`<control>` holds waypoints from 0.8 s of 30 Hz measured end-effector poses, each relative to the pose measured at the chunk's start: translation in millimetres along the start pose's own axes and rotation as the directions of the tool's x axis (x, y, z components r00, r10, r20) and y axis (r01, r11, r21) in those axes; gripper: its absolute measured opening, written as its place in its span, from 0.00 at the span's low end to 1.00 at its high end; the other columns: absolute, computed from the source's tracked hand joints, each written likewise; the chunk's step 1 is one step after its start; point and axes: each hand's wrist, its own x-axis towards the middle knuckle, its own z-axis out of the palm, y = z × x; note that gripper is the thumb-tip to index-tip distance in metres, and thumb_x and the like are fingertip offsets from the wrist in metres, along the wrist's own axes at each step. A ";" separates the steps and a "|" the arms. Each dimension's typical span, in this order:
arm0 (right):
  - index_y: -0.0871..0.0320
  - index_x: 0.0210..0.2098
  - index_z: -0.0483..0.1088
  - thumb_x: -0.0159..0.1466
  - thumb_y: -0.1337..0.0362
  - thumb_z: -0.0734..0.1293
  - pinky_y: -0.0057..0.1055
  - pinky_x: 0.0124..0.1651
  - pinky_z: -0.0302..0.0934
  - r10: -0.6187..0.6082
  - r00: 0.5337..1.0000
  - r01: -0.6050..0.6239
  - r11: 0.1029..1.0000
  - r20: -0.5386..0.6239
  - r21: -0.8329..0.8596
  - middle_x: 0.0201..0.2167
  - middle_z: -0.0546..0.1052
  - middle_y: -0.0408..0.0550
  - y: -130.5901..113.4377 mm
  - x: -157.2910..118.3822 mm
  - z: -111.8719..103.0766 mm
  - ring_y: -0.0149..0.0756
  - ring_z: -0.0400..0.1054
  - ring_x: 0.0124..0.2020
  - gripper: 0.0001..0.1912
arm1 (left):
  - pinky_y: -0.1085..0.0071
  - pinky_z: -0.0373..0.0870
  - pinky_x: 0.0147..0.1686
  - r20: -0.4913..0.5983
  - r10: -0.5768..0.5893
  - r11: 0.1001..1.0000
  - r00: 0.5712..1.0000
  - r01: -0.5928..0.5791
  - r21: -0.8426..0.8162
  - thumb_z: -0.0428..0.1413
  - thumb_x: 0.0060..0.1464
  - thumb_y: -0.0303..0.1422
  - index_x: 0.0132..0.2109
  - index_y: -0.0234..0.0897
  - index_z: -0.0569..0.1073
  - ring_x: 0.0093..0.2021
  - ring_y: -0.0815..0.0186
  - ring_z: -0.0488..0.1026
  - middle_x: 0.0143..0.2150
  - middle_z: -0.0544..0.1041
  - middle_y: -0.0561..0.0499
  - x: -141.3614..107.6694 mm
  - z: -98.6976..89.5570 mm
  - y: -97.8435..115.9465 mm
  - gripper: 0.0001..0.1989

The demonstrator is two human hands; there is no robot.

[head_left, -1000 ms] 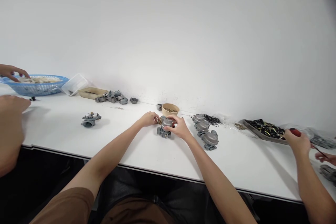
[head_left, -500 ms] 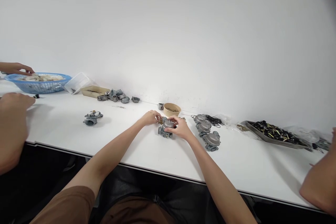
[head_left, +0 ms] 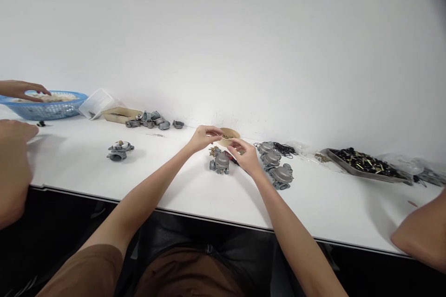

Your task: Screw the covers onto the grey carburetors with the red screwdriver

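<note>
While both hands reached toward the tan bowl (head_left: 230,131) near the wall, the domed metal unit (head_left: 221,161) stood upright on the counter (head_left: 195,199) just in front of it, touched by neither of them. The left hand (head_left: 204,138) was at the bowl's left rim, its fingers stretched forward and slightly bent, with the thumb beneath them; whether a small piece was pinched there could not be told. The right hand (head_left: 246,157) was at the bowl's near right side, thumb and fingers curved toward each other; its fingertips were too small to show whether they had hold of anything. Small brass-coloured pieces lay inside the bowl, and a cluster of brass pieces (head_left: 213,151) sat just behind the unit, on its left. A red-and-black tool (head_left: 231,158) lay beside the unit, partly hidden by the right hand.

Three similar units (head_left: 271,161) stood close together to the right, with black cords (head_left: 284,149) behind them and a tray of black parts (head_left: 331,160) farther along. Well to the left was a metal body with a white top (head_left: 119,151). Beyond it, a co-worker's hand (head_left: 22,90) reached over a blue basket (head_left: 45,112).
</note>
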 end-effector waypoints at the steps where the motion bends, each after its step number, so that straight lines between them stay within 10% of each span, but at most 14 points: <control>1: 0.54 0.52 0.77 0.66 0.52 0.70 0.40 0.49 0.73 -0.005 1.000 0.005 1.000 -0.021 0.019 0.42 0.83 0.50 -2.2 -0.2 -0.6 0.43 0.78 0.43 0.19 | 0.69 0.80 0.36 0.006 0.012 0.998 1.000 -0.012 -0.058 0.64 0.56 0.39 0.46 0.33 0.84 0.44 0.56 0.82 0.45 0.85 0.42 -2.1 7.0 8.7 0.16; 8: 0.53 0.46 0.80 0.65 0.52 0.72 0.41 0.48 0.77 -0.026 0.993 0.039 0.993 -0.116 0.109 0.44 0.84 0.50 -5.7 -2.1 -1.6 0.45 0.80 0.43 0.16 | 0.68 0.82 0.35 -0.041 0.027 0.948 0.999 -0.039 -0.317 0.65 0.53 0.33 0.36 0.34 0.84 0.39 0.59 0.82 0.39 0.85 0.43 -11.4 42.3 28.2 0.07; 24: 0.55 0.41 0.80 0.63 0.49 0.73 0.41 0.46 0.77 -0.011 0.989 0.037 0.983 -0.144 0.179 0.40 0.84 0.52 -0.3 -1.3 -4.2 0.45 0.80 0.40 0.16 | 0.63 0.84 0.36 -0.026 -0.080 0.886 0.996 0.059 -0.461 0.70 0.46 0.36 0.36 0.32 0.84 0.32 0.61 0.82 0.34 0.85 0.45 -12.4 45.1 22.3 0.12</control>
